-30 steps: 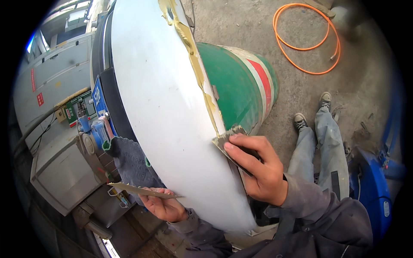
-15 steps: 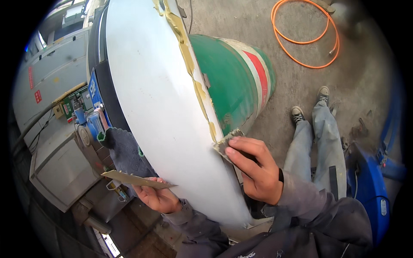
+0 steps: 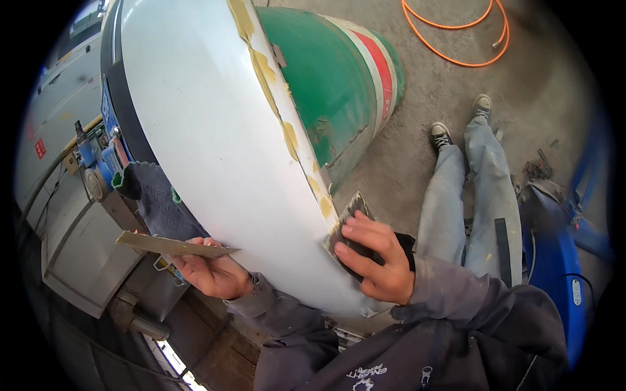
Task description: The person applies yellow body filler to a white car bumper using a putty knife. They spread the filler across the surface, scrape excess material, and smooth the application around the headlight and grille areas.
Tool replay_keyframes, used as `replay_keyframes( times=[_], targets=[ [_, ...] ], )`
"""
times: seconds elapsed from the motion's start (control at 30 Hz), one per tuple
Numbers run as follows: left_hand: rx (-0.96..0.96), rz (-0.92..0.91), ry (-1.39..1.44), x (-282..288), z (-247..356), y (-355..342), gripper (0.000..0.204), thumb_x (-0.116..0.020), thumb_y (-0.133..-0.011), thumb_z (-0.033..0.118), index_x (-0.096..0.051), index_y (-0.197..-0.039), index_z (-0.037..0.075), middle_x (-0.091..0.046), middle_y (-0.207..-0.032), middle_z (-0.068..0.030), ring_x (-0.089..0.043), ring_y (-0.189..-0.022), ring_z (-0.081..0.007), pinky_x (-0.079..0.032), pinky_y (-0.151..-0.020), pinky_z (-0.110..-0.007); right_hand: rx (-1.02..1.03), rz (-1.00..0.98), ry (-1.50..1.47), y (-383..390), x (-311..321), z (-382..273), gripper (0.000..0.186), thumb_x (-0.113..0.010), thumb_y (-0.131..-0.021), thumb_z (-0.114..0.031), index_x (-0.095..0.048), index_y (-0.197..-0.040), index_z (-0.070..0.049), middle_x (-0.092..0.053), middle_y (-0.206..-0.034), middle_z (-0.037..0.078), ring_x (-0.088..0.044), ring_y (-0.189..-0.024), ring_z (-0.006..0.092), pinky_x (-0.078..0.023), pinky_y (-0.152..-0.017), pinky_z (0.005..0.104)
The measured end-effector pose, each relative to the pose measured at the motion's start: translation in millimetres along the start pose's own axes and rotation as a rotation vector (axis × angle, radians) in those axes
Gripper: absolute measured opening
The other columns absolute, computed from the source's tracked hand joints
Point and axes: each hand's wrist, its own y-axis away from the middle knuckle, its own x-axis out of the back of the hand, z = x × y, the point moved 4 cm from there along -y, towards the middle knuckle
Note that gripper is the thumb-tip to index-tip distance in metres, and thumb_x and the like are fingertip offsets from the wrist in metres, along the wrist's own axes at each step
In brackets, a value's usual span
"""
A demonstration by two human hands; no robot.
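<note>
A large white vehicle panel [image 3: 215, 150] curves through the middle of the view. Along its right edge runs an uneven strip of tan-yellow putty [image 3: 261, 68], smeared flat in patches toward the near end. My right hand [image 3: 378, 254] grips a dark, putty-crusted spreader [image 3: 355, 228], fingers flat on its face, its edge against the panel's rim. At the left, my left hand [image 3: 212, 270] pinches a thin tan putty board [image 3: 173, 246], seen nearly edge-on, above the panel's near left side. What lies on the board's face is hidden.
A green drum [image 3: 313, 85] with white and red bands stands right of the panel. An orange hose [image 3: 479, 64] coils on the concrete floor. Jean-clad legs [image 3: 443, 202] and a blue object [image 3: 554, 260] are at right. A grey cloth [image 3: 160, 199] hangs by cabinets at left.
The spreader has slid along the rim toward the panel's near end and turned, leaving flatter putty patches behind. My left hand still holds the board. The whole view has shifted.
</note>
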Motion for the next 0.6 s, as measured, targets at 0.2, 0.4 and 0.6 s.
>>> replay_keyframes(
  times=[0.2, 0.4, 0.6],
  targets=[
    [-0.026, 0.013, 0.01, 5, -7, 5, 0.038, -0.046, -0.098, 0.01, -0.04, -0.136, 0.005, -0.058, -0.114, -0.0156, -0.061, -0.094, -0.0244, -0.054, -0.084, -0.038, -0.293, -0.193, -0.019, 21, 49, 0, 0.043, -0.051, -0.081, 0.012, -0.063, -0.119, -0.004, -0.058, -0.115, 0.014, -0.06, -0.103, 0.0254, -0.048, -0.089, 0.0349],
    [0.177, -0.321, 0.058, -96, 42, 57, 0.024, -0.052, -0.093, 0.0, -0.053, -0.116, -0.004, -0.062, -0.108, -0.0106, -0.059, -0.092, -0.0163, -0.047, -0.083, -0.029, -0.271, -0.078, -0.634, -75, 108, -118, 0.038, -0.043, -0.094, 0.005, -0.048, -0.132, 0.003, -0.053, -0.13, 0.011, -0.05, -0.121, 0.0204, -0.038, -0.104, 0.0331],
    [0.371, -0.351, 0.228, -154, 95, 66, 0.02, -0.05, -0.09, -0.005, -0.056, -0.109, -0.007, -0.062, -0.1, -0.0066, -0.054, -0.092, -0.0105, -0.043, -0.082, -0.024, 0.035, -0.464, -0.226, -106, 108, -225, 0.043, -0.046, -0.086, 0.014, -0.054, -0.126, 0.003, -0.053, -0.125, 0.016, -0.052, -0.117, 0.0248, -0.04, -0.1, 0.0338]
  ],
)
